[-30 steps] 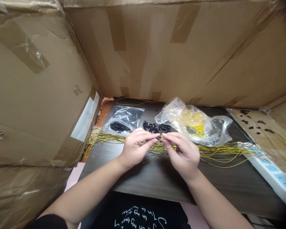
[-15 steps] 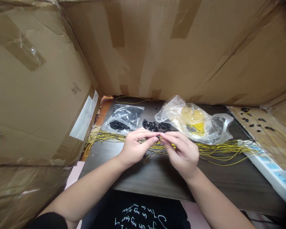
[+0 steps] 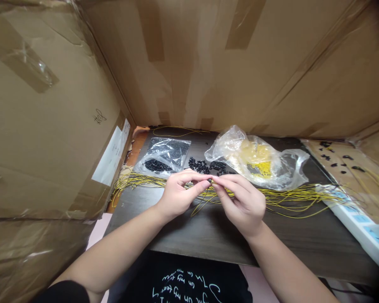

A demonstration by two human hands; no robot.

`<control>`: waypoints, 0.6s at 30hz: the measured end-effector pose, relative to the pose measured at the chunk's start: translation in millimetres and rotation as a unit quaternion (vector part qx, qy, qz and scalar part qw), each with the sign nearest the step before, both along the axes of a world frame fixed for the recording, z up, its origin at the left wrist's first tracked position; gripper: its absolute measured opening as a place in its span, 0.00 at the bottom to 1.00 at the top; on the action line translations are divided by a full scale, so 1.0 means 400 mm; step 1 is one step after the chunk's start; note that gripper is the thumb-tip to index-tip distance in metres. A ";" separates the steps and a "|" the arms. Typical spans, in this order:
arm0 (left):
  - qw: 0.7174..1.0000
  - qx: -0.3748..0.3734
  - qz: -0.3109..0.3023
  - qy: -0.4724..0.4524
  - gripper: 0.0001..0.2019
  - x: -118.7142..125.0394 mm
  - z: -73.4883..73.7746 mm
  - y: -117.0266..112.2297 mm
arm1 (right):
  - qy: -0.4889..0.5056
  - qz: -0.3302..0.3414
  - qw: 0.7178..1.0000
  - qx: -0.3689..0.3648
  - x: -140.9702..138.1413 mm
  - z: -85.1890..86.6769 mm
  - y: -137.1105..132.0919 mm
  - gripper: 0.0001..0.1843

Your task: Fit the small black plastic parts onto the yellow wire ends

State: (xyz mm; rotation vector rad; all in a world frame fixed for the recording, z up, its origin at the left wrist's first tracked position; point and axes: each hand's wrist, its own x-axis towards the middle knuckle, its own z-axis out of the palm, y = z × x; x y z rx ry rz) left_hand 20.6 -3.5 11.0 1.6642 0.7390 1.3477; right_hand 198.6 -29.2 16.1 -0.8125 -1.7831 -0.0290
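My left hand (image 3: 180, 194) and my right hand (image 3: 240, 202) meet fingertip to fingertip above a dark table (image 3: 208, 235). Both are pinched on a small black piece (image 3: 210, 180) and the end of a yellow wire (image 3: 202, 204) that loops down below my left hand. A long bundle of thin yellow wires (image 3: 287, 195) lies across the table under my hands. Just beyond my fingers is a loose pile of small black pieces (image 3: 202, 166).
A clear bag of black pieces (image 3: 164, 156) lies at the back left, a crumpled clear bag with yellow contents (image 3: 259, 162) at the back right. A white power strip (image 3: 356, 221) and cardboard with black pieces (image 3: 337, 162) are at right. Cardboard walls (image 3: 50, 126) enclose the table.
My hands have stayed together at the same spot; the fingers shifted only slightly on the small piece. The view tilted a little.
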 end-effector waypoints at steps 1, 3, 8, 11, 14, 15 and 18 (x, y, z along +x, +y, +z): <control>1.000 0.003 0.001 0.002 0.07 0.000 0.001 0.000 | 0.000 -0.004 1.000 0.003 0.000 0.000 0.000 0.21; 1.000 0.010 0.004 0.007 0.08 0.000 0.003 0.001 | 0.003 -0.011 1.000 0.009 0.001 0.000 0.000 0.20; 1.000 0.023 0.002 0.010 0.08 0.000 0.005 0.002 | 0.006 -0.002 1.000 0.010 0.002 0.002 0.001 0.20; 1.000 0.021 0.002 0.005 0.08 -0.001 0.004 0.002 | 0.011 0.010 1.000 0.005 0.000 0.003 0.001 0.20; 1.000 0.002 -0.005 0.002 0.08 -0.003 0.002 0.002 | 0.020 0.015 1.000 -0.003 -0.002 0.001 0.000 0.21; 1.000 -0.009 -0.010 -0.001 0.08 -0.004 0.001 0.002 | 0.022 0.015 1.000 -0.005 -0.002 0.000 0.000 0.21; 0.997 -0.058 -0.038 -0.023 0.08 -0.004 -0.001 0.003 | 0.025 0.016 0.999 -0.011 -0.003 0.000 -0.001 0.22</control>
